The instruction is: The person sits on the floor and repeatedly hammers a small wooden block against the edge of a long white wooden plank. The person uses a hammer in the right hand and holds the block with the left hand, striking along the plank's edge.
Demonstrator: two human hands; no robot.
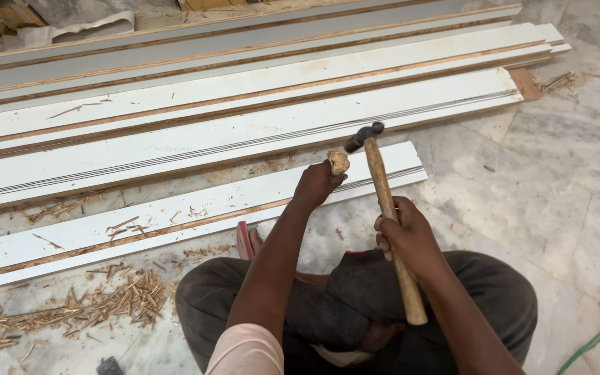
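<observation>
Above white boards, left hand (317,182) fingers clamp a tan lump (338,162); right hand (405,236) grips a wooden-handled hammer (387,208).

Even, soft daylight; bright overall, no hard glare. White boards (244,132) reflect strongly, close to washed out near their middle. Marble floor (557,187) right of the boards shows mild sheen only. Shadows faint and diffuse, darkest under the boards' near edges. Hammer (385,208) head slightly motion-blurred. Focus otherwise sharp. Boards bow slightly toward the frame edges: wide-lens distortion.
</observation>
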